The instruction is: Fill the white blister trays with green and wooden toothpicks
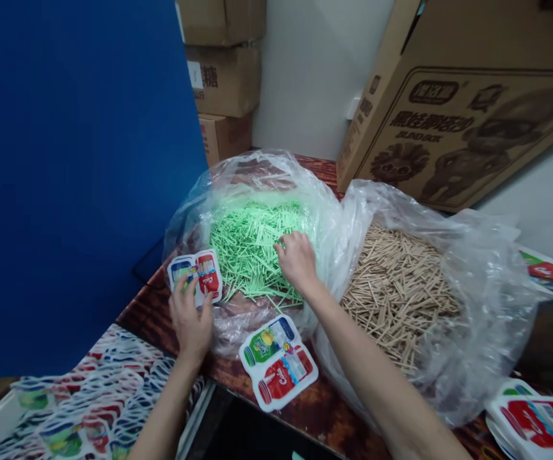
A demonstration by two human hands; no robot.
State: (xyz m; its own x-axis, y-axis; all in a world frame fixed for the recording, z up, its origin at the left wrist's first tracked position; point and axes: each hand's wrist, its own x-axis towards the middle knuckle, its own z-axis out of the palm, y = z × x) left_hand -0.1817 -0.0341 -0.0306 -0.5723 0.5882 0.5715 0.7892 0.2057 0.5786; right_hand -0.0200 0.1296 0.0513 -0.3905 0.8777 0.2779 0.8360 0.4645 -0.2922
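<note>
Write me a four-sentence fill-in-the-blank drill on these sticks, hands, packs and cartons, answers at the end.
1. The stick pile nearer the blue panel is coloured ____.
2. The person's ____ hand is over that pile.
3. The left hand is at a pack whose red half reads ____.
4. The large carton bears the words BLIND ____.

Missing words: green; right; Cola; BOX.

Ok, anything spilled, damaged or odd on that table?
Nothing looks clearly damaged. Slightly untidy: some green sticks straggle out at the near edge of their pile, seemingly still on the clear plastic bag, so not an obvious spill.
</note>
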